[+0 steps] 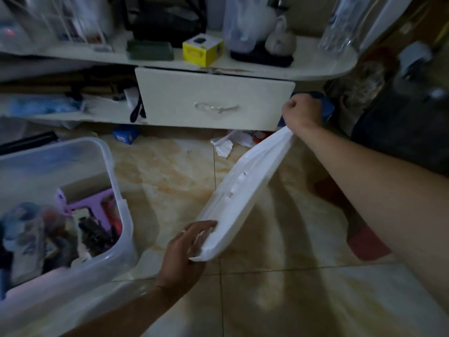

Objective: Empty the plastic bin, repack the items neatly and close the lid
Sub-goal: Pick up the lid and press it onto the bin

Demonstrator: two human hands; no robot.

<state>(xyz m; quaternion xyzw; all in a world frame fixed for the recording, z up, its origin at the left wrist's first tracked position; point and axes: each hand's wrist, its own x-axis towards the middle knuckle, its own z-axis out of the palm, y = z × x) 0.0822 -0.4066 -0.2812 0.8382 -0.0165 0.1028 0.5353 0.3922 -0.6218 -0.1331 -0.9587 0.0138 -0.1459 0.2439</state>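
We hold a white plastic bag (239,190) stretched taut between both hands above the tiled floor (291,300). Our right hand (303,113) is at about one o'clock, arm fully extended, fist closed tight around the bunched top of the bag just beside a cream drawer (213,98). Our left hand (184,251) is at about six o'clock, wrist bent, its fingers (201,229) laid along the bag's lower end and the thumb tucked underneath, so it pinches that end rather than wrapping it. The bag looks flat, with a few small lumps near its middle; we cannot tell what is inside.

The plastic bin (119,210) sits open on the floor at about eight o'clock, well apart from the bag. It is not yet empty: a purple lint roller (82,198) and a jumble of dark and patterned items lie in it. We see no lid that we can be sure of.

What we judge could go wrong: the left hand's light pinch could slip, letting the bag swing down. Pulling harder could tear the thin plastic. The outstretched right fist could knock the drawer or the shelf (315,66) above, where a yellow box (202,51) and clear containers stand close to the edge. Crumpled paper (223,147) on the floor nearby could get mixed in with the bin's items.
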